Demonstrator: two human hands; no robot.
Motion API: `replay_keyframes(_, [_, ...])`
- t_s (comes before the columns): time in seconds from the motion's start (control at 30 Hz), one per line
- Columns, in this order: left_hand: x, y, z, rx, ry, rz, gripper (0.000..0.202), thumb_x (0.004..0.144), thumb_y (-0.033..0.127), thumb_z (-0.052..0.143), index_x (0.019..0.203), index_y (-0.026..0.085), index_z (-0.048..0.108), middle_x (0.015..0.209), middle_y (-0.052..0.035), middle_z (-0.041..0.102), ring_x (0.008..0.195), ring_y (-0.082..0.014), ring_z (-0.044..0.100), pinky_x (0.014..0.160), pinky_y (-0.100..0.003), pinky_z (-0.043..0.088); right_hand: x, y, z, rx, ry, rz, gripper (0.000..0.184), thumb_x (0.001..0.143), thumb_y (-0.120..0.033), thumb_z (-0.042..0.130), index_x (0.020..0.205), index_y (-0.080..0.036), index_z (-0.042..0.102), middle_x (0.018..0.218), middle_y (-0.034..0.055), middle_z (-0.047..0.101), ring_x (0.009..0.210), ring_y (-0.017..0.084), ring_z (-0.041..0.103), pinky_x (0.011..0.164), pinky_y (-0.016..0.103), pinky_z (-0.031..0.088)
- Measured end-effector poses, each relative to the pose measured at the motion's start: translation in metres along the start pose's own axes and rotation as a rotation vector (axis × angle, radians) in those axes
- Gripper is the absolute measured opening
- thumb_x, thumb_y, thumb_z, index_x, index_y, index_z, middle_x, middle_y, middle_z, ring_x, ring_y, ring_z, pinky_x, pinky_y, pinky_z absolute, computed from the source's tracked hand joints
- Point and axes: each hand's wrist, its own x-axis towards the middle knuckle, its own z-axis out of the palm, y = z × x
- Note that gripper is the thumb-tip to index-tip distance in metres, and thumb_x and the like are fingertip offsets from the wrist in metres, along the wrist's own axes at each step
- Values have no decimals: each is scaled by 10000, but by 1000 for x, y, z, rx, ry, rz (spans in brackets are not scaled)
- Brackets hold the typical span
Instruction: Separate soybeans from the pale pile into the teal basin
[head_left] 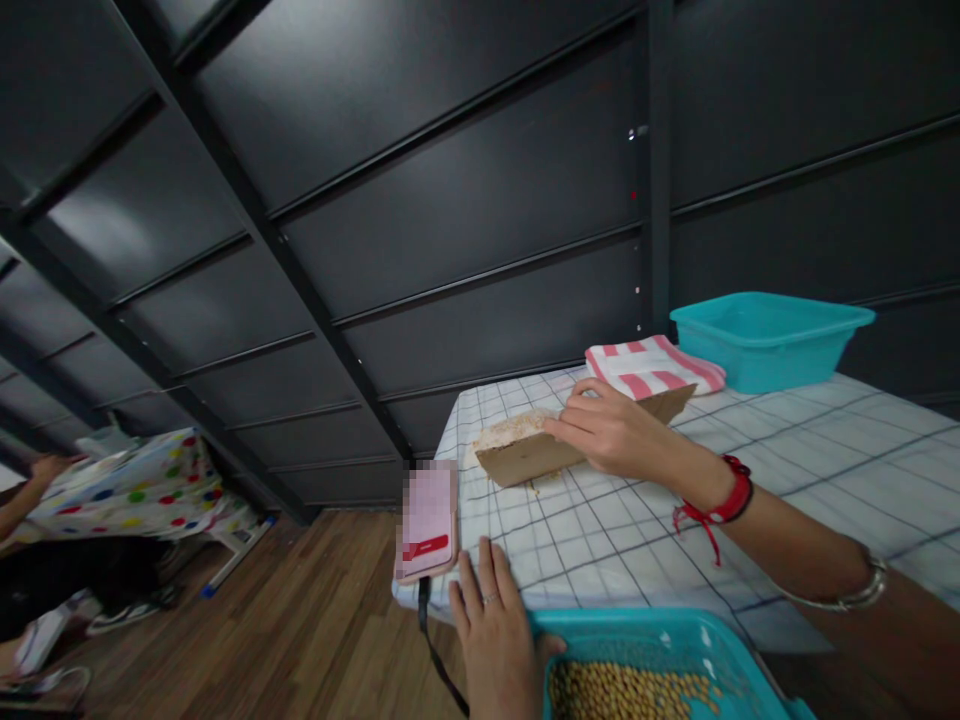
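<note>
Right hand [615, 430] at box [525, 464], apparently picking; can't tell if gripping. Left hand [496, 625] open against basin [622, 622] of beans [622, 690]. Next calls for light pinch.

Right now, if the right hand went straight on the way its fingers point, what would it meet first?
Probably the pale, grainy surface on the brown cardboard, just beyond the right hand; contact is unclear.

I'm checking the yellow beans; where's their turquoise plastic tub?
The turquoise plastic tub is low in the head view, right of centre, by the white checked tablecloth's near edge, beside the left hand.
</note>
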Motion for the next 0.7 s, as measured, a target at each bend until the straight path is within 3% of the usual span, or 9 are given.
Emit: replay_keyframes(0.7, [0, 0, 1, 14, 41, 9, 855, 519, 362, 721, 1271, 122, 392, 1366, -145, 398, 1264, -374, 288, 989, -520, 329, 9, -12, -8, -48, 4, -57, 306, 878, -65, 324, 772, -142, 600, 581, -1, 530, 598, 142, 428, 708, 307, 317])
